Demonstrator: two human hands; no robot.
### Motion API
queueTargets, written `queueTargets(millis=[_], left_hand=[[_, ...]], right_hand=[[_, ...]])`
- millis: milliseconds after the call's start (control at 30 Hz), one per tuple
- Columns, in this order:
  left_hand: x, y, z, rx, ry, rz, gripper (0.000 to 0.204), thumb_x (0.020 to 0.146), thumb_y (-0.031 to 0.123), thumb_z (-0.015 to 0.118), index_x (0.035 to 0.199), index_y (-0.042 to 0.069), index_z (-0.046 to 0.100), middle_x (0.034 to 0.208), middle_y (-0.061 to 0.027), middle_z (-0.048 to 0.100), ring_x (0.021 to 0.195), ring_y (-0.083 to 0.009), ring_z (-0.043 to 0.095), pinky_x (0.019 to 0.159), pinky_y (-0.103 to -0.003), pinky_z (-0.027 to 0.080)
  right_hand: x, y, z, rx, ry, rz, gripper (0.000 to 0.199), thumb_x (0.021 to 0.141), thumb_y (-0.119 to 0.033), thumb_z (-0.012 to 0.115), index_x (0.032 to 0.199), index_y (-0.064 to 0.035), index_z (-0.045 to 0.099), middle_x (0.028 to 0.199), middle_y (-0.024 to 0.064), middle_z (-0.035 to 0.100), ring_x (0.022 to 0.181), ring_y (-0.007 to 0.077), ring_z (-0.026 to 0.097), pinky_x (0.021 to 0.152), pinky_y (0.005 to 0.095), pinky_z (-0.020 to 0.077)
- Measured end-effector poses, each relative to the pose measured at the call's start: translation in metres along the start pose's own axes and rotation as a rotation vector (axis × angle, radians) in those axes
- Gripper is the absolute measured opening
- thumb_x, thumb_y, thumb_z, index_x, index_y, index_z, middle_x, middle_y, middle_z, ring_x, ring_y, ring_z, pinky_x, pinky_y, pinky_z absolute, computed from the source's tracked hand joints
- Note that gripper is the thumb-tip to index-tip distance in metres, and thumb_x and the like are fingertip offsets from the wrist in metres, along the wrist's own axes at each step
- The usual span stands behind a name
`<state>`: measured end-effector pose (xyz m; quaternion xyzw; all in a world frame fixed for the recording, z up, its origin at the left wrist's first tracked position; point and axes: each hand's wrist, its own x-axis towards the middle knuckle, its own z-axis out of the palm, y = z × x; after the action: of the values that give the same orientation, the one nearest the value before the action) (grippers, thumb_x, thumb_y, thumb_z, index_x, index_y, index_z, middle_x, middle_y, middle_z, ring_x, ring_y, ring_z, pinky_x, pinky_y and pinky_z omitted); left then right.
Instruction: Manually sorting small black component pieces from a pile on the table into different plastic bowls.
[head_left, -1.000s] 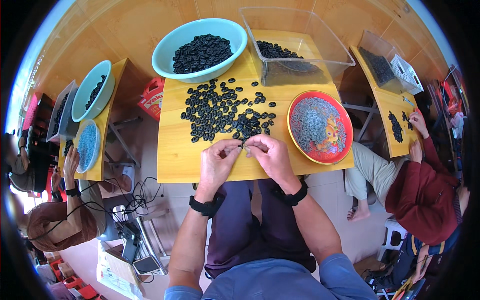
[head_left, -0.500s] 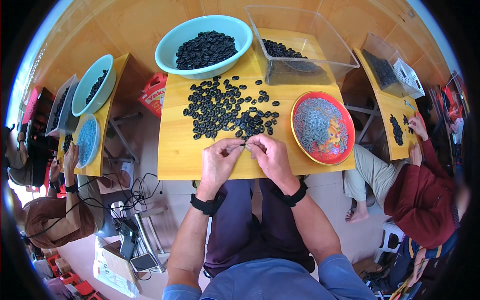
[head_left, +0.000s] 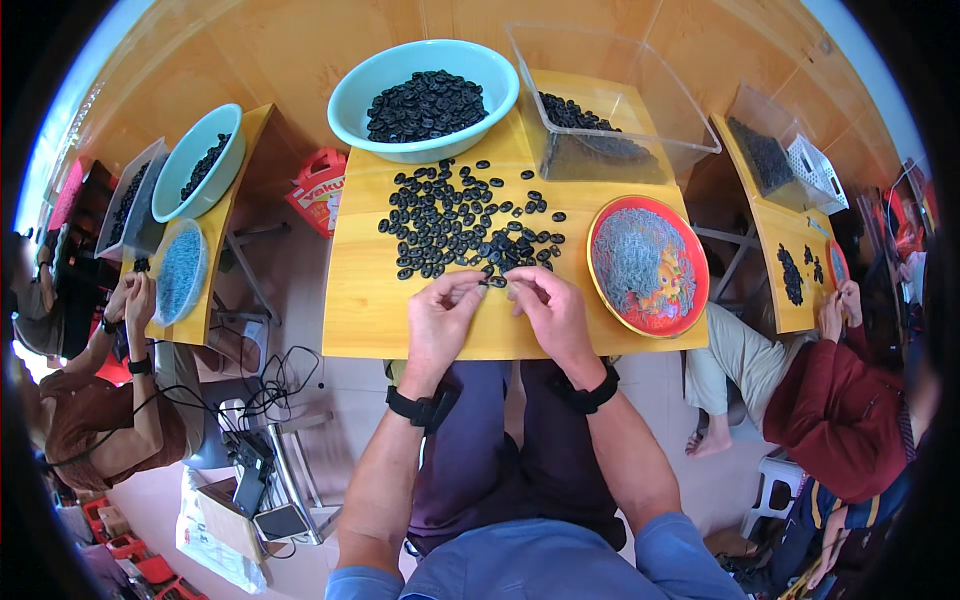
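Observation:
My left hand (head_left: pixel 443 320) is above the near part of the yellow table, thumb and forefinger pinched at a small black oval piece (head_left: pixel 497 282). Close by on the right, my right hand (head_left: pixel 552 318) has its thumb and fingertips drawn together; whatever is between them is too small to make out. Many loose black oval pieces (head_left: pixel 430 225) with pale centre marks are spread just beyond my fingers. To the right of my right hand stands a red round tray (head_left: pixel 697 300) holding a heap of thin grey-blue bits (head_left: pixel 630 250).
A pale turquoise basin (head_left: pixel 340 125) of black pieces and a clear plastic bin (head_left: pixel 600 165) stand at the table's (head_left: pixel 360 320) far side. Co-workers sit at side tables left (head_left: pixel 225 200) and right (head_left: pixel 755 215). Black cables (head_left: pixel 270 385) hang at the lower left.
My fingertips were together over a small dark piece; now my right hand has drawn slightly away to the right. The view has shifted a little. The right co-worker's hands have come together.

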<state>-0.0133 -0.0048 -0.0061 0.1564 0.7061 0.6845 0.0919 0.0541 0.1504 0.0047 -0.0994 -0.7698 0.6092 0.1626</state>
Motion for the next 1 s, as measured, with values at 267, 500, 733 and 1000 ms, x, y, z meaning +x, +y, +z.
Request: queueTargets(millis=[267,500,733,1000], left_hand=[[0.003,-0.004,-0.002,-0.215,0.109,-0.021,0.017,0.089,-0.003,0.071,0.106,-0.001,0.072,0.091,-0.0026,0.071,0.078,-0.0043,0.062,0.073,-0.019,0.051],[0.004,-0.006,-0.004,-0.198,0.078,-0.024,0.018,0.089,-0.002,0.072,0.107,-0.002,0.072,0.090,-0.0028,0.071,0.076,-0.0042,0.061,0.072,-0.020,0.051],[0.003,-0.002,-0.002,-0.220,-0.017,-0.108,0.019,0.089,0.000,0.073,0.108,-0.001,0.072,0.090,-0.0024,0.071,0.075,-0.0037,0.061,0.071,-0.020,0.051],[0.002,-0.005,-0.002,-0.159,-0.093,-0.056,0.018,0.090,0.002,0.073,0.107,-0.001,0.072,0.085,0.0005,0.070,0.074,-0.0029,0.060,0.068,-0.019,0.049]], right_hand=[[0.002,0.001,0.010,-0.440,0.066,-0.317,0.016,0.085,0.000,0.067,0.100,-0.0021,0.073,0.081,0.0167,0.066,0.072,0.0340,0.065,0.064,0.0413,0.0501],[-0.002,-0.010,0.005,-0.508,0.049,-0.177,0.016,0.083,-0.004,0.071,0.099,-0.0018,0.070,0.083,0.0145,0.063,0.074,0.0305,0.065,0.068,0.0406,0.0506],[0.000,-0.003,0.004,-0.605,-0.009,-0.176,0.016,0.083,-0.011,0.072,0.096,-0.0029,0.067,0.087,0.0131,0.064,0.075,0.0334,0.066,0.066,0.0440,0.0516],[-0.006,-0.005,0.005,-0.392,-0.015,-0.161,0.020,0.083,-0.007,0.071,0.101,-0.0032,0.066,0.087,0.0117,0.070,0.069,0.0271,0.068,0.061,0.0369,0.0526]])
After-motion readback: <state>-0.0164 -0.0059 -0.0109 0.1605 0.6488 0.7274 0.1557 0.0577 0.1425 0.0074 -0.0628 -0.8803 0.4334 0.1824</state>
